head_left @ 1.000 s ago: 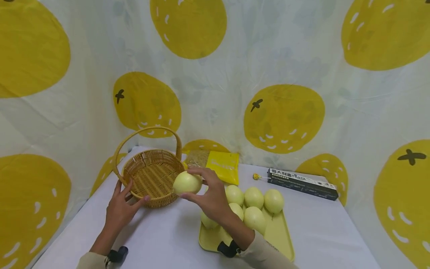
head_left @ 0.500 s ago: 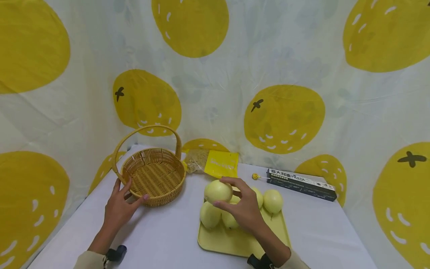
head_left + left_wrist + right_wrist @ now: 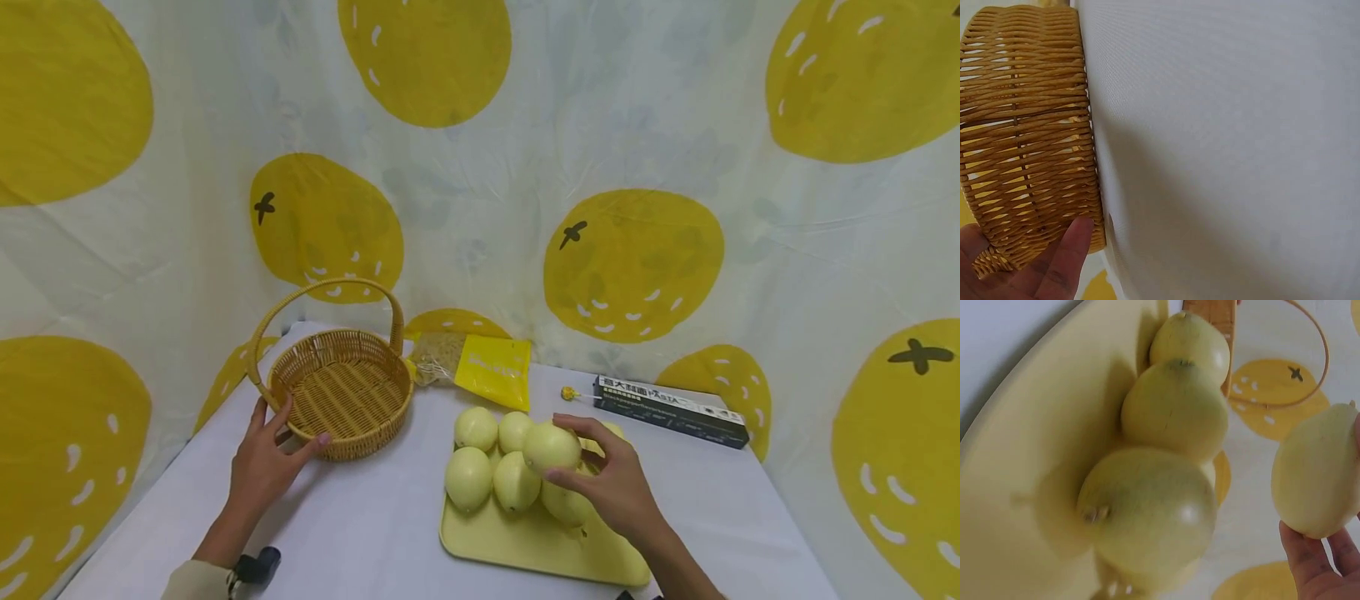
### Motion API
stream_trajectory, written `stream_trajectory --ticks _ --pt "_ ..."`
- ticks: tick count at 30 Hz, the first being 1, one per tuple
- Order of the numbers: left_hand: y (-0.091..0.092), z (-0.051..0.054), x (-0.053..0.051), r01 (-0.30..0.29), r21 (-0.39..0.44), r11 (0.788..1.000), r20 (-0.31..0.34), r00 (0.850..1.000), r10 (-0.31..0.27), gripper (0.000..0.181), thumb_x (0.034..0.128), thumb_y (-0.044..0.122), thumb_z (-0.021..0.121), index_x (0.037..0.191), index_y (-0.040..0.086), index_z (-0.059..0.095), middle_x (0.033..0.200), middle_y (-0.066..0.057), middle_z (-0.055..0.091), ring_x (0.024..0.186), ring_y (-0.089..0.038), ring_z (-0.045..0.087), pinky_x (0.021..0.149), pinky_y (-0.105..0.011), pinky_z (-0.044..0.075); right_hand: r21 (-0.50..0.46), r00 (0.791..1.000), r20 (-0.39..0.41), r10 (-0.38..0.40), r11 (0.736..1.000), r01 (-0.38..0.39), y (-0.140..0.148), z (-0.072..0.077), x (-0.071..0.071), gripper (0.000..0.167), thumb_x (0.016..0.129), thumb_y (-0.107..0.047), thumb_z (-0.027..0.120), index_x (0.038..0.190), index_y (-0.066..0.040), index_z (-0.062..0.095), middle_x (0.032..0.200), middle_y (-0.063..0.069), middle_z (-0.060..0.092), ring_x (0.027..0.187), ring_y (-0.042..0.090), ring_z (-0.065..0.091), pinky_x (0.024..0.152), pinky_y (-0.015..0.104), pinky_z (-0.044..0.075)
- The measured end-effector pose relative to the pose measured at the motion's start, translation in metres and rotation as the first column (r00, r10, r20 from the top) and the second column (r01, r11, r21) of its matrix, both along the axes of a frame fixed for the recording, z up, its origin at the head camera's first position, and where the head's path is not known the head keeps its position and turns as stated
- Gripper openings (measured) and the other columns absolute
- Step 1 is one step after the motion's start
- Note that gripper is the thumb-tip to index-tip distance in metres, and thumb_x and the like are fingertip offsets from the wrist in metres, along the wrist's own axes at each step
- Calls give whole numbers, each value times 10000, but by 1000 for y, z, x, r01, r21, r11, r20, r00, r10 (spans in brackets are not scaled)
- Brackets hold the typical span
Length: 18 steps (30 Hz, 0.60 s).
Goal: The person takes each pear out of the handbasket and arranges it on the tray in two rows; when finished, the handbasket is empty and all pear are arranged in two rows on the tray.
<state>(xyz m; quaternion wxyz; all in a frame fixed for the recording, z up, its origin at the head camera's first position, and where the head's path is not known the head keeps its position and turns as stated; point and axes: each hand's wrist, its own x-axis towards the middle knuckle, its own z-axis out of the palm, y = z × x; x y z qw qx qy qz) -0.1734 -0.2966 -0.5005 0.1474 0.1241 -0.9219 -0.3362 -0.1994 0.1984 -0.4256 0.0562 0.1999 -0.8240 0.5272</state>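
Note:
My left hand (image 3: 262, 471) grips the near left side of a wicker basket (image 3: 367, 442) with an arched handle, fingers and thumb spread along its side. No fruit shows inside the basket. In the left wrist view a finger (image 3: 1072, 256) lies against the woven wall. With thumb and fingers my right hand (image 3: 618, 483) holds a pale yellow-green melon (image 3: 551, 447) above the right part of a yellow tray (image 3: 517, 552). Several similar melons (image 3: 468, 479) sit on that tray. The right wrist view shows the held melon (image 3: 1313, 475) raised apart from the melons (image 3: 1150, 506) below it.
Behind the tray lies a yellow packet (image 3: 492, 371). A dark pasta box (image 3: 671, 412) lies at the back right, with a small yellow ball on a stick (image 3: 570, 392) beside its left end. A fruit-print curtain (image 3: 472, 208) closes off the back.
From beside the basket, my right hand has moved right with the melon and is now over the tray's right part. The left hand stays on the basket.

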Motion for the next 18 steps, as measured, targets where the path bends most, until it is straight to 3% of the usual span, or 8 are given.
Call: stream_trajectory --ticks 7,14,18 --pt "0 -1 0 -1 8 1000 4 1000 1 1118 875 622 810 1687 91 255 1752 -327 18 1395 -617 479 1100 -869 325 33 998 -45 42 999 -40 36 -6 1 641 812 -126 930 1396 -188 674 1457 99 664 1337 -42 563 1026 179 575" --pt "0 2 1 1 3 1000 16 1000 -1 1115 877 630 804 1687 96 254 1753 -326 8 1419 -626 446 1094 -881 319 116 999 -14 29 993 -27 67 -11 3 644 810 -156 927 1397 -167 662 1484 59 655 1366 -137 487 1005 154 547" --pt "-1 2 1 0 4 1000 25 1000 0 1121 876 635 802 1689 99 248 1753 -326 -1 1441 -648 397 1109 -878 311 130 1000 -4 19 991 -18 81 -16 5 648 804 -137 927 1393 -116 659 1465 120 661 1351 -165 470 1003 129 529"
